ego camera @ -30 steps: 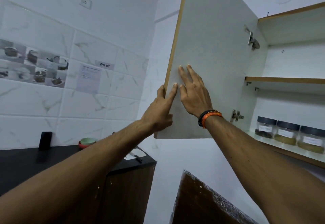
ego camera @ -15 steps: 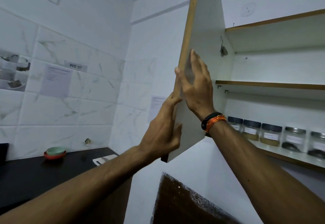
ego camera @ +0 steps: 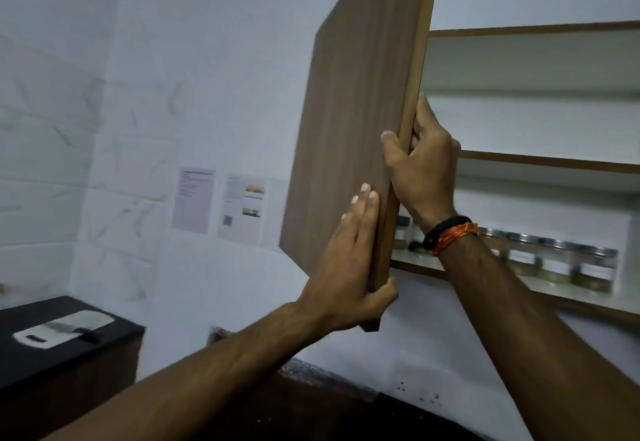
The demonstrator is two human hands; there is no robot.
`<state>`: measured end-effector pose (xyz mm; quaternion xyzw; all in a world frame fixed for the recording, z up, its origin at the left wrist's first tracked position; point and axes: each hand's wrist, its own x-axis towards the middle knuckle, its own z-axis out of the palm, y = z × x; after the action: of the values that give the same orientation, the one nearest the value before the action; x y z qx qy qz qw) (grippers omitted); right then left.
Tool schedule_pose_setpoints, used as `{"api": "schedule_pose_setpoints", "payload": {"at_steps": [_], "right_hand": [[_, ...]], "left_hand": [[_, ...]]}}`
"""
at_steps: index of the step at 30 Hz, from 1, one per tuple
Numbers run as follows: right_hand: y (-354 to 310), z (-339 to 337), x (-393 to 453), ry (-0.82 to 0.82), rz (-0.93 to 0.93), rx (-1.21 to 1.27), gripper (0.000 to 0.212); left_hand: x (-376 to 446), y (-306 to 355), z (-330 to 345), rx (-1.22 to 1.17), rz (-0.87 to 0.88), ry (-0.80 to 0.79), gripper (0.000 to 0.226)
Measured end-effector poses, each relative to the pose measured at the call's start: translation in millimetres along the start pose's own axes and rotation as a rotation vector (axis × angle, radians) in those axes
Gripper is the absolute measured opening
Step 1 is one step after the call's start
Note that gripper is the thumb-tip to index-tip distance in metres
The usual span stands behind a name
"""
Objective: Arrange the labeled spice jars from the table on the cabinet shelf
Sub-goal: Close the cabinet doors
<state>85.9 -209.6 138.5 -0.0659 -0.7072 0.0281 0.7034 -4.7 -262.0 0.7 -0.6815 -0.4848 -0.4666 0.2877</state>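
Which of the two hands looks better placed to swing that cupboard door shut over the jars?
Probably the left hand: its palm lies flat on the wooden outer face of the door, ready to push. The right hand grips the door's edge, its fingers on the cabinet side.

- The cabinet door (ego camera: 353,135) is held edge-on between the two hands, left of the open cabinet shelves.
- The left hand (ego camera: 349,267) is laid on the door's outer face, thumb hooked under its edge.
- The right hand (ego camera: 424,170) is wrapped round the door's edge, above the left hand.
- The spice jars (ego camera: 554,260) are lined up on the bottom shelf (ego camera: 415,265), behind the right wrist.
- A cutting board (ego camera: 65,328) is placed on the counter (ego camera: 52,361), far left and below.
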Motion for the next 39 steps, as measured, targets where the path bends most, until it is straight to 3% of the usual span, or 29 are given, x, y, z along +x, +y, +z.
{"api": "schedule_pose_setpoints", "payload": {"at_steps": [10, 13, 17, 22, 32, 39], "right_hand": [[89, -49, 9, -0.07, 0.134, -0.188, 0.058], [108, -47, 6, -0.075, 0.045, -0.409, 0.068], [144, -45, -6, -0.249, -0.142, -0.659, 0.078], [184, -46, -14, -0.357, -0.169, -0.895, 0.075], [244, -41, -21, -0.48, -0.208, -0.97, 0.072], [280, -39, -27, -0.56, -0.193, -0.948, 0.079]], "left_hand": [[44, -1, 112, 0.178, 0.012, 0.0, 0.107], [52, -12, 131, 0.205, 0.052, -0.018, 0.105], [59, -32, 157, 0.251, 0.111, -0.037, 0.102], [64, -56, 183, 0.332, 0.133, -0.087, 0.1], [70, -93, 216, 0.455, 0.091, -0.188, 0.077], [72, -106, 235, 0.56, 0.019, -0.256, 0.076]]}}
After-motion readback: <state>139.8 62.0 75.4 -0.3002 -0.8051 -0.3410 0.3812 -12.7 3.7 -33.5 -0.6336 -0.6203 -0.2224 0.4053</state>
